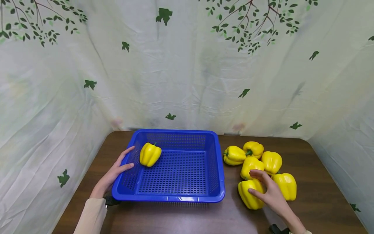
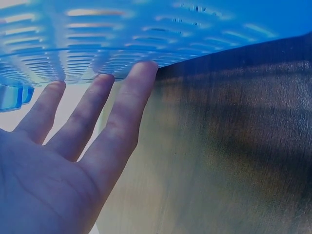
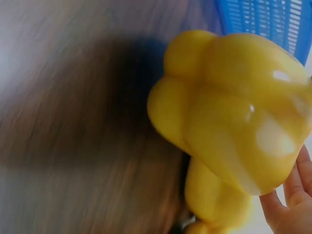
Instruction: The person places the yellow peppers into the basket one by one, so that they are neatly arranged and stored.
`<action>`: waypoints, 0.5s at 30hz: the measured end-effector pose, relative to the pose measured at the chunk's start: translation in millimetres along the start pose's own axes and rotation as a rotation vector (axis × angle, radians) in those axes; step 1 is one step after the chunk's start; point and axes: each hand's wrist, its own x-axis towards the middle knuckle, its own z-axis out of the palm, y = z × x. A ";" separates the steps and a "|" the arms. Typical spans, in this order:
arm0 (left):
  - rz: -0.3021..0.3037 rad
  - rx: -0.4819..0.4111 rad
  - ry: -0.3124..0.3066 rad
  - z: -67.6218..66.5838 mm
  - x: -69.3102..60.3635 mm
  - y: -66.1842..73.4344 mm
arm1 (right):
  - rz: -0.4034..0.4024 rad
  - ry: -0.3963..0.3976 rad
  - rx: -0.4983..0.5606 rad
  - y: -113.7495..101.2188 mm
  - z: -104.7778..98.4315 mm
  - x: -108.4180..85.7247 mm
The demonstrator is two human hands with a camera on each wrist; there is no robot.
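In the head view, a blue basket [image 1: 176,198] holds one yellow bell pepper [image 1: 150,154] at its left. My left hand [image 1: 112,175] grips the basket's left rim, with a thumb and finger over the edge; three extended fingers [image 2: 112,126] meet its outer wall in the left wrist view. At right, my right hand [image 1: 271,193] is over the nearest yellow pepper [image 1: 250,195], thumb and fingers apart. That pepper [image 3: 239,112] fills much of the right wrist view, with fingers [image 3: 292,190] beside its lower right; contact is unclear.
Several more yellow peppers [image 1: 271,162] cluster just behind and beside the right hand, on the brown wooden table [image 1: 175,219]. A pale curtain [image 1: 187,65] with a leaf pattern hangs along the table's back edge and sides.
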 end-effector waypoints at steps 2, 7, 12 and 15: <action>-0.001 0.000 0.002 0.2 -0.3 -0.3 | 0.003 0.003 -0.013 -1.1 4.2 2.7; -0.007 0.008 0.006 1.0 -1.3 -0.3 | 0.024 0.010 -0.016 -2.0 13.1 7.2; -0.013 0.006 0.005 1.6 -1.6 0.3 | 0.045 -0.002 -0.019 -1.5 16.5 7.1; -0.016 0.003 0.006 1.4 -1.7 0.5 | 0.053 -0.021 -0.002 -1.2 15.2 5.3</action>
